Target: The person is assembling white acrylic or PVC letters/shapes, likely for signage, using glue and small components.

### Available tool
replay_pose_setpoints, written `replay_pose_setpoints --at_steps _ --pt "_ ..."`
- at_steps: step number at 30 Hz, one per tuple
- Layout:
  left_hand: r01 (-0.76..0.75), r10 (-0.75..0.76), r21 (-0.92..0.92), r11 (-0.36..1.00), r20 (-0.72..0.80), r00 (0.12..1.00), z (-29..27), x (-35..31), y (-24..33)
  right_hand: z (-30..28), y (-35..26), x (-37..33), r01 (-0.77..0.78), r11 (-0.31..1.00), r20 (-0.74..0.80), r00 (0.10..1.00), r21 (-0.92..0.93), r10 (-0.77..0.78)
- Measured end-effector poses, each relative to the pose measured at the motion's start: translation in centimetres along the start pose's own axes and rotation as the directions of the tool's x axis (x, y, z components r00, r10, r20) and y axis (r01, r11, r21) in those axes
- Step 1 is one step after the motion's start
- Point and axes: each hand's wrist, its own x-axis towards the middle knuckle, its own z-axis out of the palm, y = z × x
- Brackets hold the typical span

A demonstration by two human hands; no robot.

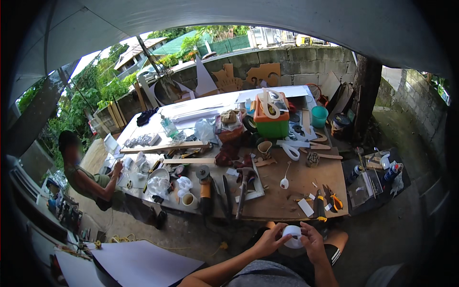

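Head view: the left hand (pixel 271 239) and right hand (pixel 312 244) are holding a white, ring-shaped roll (pixel 292 235) between their fingers, just off the near edge of the brown, board-topped counter (pixel 313 174). Near that edge, a white rectangular card (pixel 305 207), a slim yellow-and-black hand tool (pixel 320 205) and orange-handled pliers (pixel 336 202) are lying. Farther left, a dark-headed hammer (pixel 244 185) and an orange-bodied angle grinder (pixel 205 190) are resting; beyond, another person (pixel 88 178) is facing the counter.

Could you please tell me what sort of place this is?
Probably an outdoor workshop: a grinder and a hammer lie out beneath a canopy.
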Motion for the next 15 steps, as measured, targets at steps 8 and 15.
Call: replay_pose_setpoints --at_steps 8,15 --pt "0.045 -0.048 -0.057 0.997 -0.058 0.997 0.1 0.0 -0.2 0.2 -0.2 0.2 0.080 0.975 0.001 0.997 -0.207 -0.081" --pt "0.060 -0.090 -0.170 0.984 -0.176 0.980 0.2 -0.1 -1.8 0.4 -1.0 0.2 0.208 0.935 0.122 0.976 -0.286 -0.179"
